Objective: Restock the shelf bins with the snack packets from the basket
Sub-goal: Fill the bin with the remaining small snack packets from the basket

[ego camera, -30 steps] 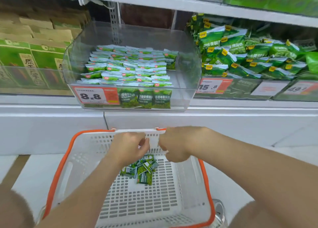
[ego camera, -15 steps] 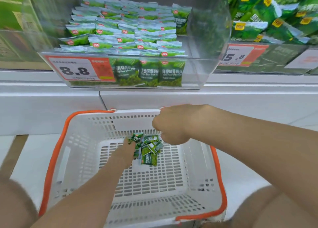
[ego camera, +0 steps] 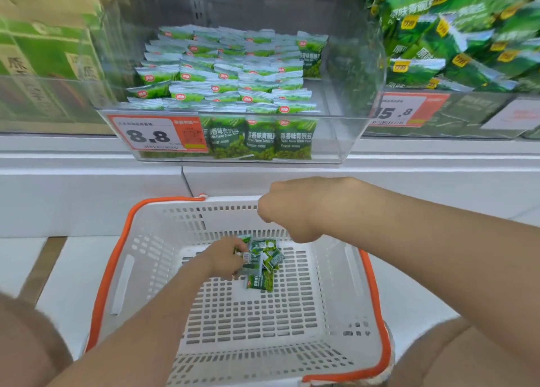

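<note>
So the left hand (ego camera: 225, 258) is curled onto the snack packets (ego camera: 267, 262), with the rest of the pile just right of its fingers. The right hand (ego camera: 282, 208) is clamped on the basket (ego camera: 169, 199) rim, farther away.

Single view, head-worn and wide-angle, edges bowed. Looking forward and down, straight into the white basket (ego camera: 187, 220) at close range below. Facing the shelf front (ego camera: 87, 164) head-on, clear bin (ego camera: 336, 138) near, filling the upper middle of frame.
</note>
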A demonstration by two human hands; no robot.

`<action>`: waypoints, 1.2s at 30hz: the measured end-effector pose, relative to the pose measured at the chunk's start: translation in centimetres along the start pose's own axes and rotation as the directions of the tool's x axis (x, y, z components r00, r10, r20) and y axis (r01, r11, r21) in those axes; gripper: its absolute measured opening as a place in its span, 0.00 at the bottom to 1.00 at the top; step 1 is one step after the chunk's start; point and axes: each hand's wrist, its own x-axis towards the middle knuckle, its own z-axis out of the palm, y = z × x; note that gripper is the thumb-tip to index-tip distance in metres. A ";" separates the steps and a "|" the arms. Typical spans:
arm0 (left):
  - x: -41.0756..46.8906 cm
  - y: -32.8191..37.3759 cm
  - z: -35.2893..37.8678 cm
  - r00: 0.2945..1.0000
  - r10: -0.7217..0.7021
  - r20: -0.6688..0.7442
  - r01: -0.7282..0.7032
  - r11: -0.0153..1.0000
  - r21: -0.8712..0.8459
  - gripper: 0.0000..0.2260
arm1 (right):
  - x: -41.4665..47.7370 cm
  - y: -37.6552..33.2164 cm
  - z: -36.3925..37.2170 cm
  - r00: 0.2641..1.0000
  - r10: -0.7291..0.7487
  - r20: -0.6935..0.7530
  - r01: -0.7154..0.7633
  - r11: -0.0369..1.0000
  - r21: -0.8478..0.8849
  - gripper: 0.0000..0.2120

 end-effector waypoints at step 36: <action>-17.7 19.7 -9.9 -0.196 0.638 -0.744 -0.545 0.560 0.624 0.04 | -6.0 8.0 -5.9 0.211 0.461 -0.862 -0.052 0.886 0.461 0.13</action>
